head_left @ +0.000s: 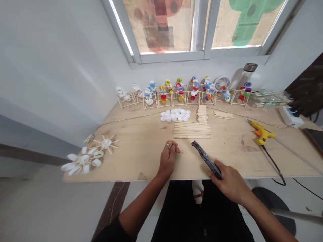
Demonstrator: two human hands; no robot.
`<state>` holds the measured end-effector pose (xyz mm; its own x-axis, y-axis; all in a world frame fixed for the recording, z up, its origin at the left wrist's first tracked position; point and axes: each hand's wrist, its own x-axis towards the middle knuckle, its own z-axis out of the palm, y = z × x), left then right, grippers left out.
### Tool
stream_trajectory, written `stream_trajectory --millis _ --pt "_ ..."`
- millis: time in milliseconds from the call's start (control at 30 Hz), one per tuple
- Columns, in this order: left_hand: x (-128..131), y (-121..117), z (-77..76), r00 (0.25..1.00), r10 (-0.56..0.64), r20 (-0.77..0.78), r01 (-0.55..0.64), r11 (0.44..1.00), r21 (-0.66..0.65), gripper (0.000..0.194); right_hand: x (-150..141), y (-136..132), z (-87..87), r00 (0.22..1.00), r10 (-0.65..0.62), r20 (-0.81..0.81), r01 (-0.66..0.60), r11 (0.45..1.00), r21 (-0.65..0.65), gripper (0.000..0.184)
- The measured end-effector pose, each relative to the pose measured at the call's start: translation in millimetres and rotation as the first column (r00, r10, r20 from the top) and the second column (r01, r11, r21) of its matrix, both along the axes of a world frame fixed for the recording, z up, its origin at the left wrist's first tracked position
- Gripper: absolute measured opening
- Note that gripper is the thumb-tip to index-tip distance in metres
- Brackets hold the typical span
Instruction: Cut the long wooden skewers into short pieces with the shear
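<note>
The left hand [168, 155] is closing around a few short wooden sticks [170, 145], whose pale ends are poking up from the curled fingers near the front middle of a light wooden table [141, 148]. The right hand [225, 178] is gripping a dark folding tool [207, 160] by its lower end, to the right of the left hand; the tool's far tip is pointing up and to the left, apart from the left hand.

Just beyond the hands, a flat bundle of long wooden sticks [192, 130] is lying sideways. Behind it, a stack of shorter sticks [202, 114] is sitting to the right of a cluster of white bottle caps [175, 115], and a few loose sticks [223, 115] are lying further right.

On the right, a yellow glue gun [261, 131] with an orange trigger is resting on its side, its black cord trailing over the front edge. A white power strip [291, 117] is lying beyond it, near a plastic bag of sticks [271, 98].

On the left, a white-petalled wheel [83, 160] and a smaller spoked piece [106, 144] are lying flat. Along the back, a row of stick frames with colourful cap wheels [180, 90] is standing before a small white fan [222, 83] and a bottle [246, 75].
</note>
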<state>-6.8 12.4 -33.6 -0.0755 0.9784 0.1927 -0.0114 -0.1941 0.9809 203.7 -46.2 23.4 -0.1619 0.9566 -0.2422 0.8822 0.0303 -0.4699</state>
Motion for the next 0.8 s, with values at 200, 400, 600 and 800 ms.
stream_trajectory --millis 200,400,600,800 --pt "0.0 -1.2 -1.6 1.000 0.010 -0.027 -0.011 0.998 -0.055 0.019 0.6 2.8 1.7 0.993 -0.029 -0.116 0.028 1.000 -0.012 0.014" --pt "-1.0 -1.3 -0.5 0.996 0.018 -0.084 -0.025 0.996 -0.084 0.020 -2.2 4.6 -1.9 0.905 -0.173 -0.388 0.143 0.984 -0.105 0.012" --pt "10.9 18.8 18.5 0.956 -0.145 -0.256 0.134 0.989 -0.060 0.019 -2.7 5.2 -5.3 0.641 -0.279 -0.715 0.208 0.960 -0.188 0.017" --pt "53.4 66.9 52.0 0.615 -0.252 -0.747 0.383 0.924 0.003 0.019 1.0 -2.0 -4.5 0.460 -0.328 -0.825 0.252 0.939 -0.233 0.026"
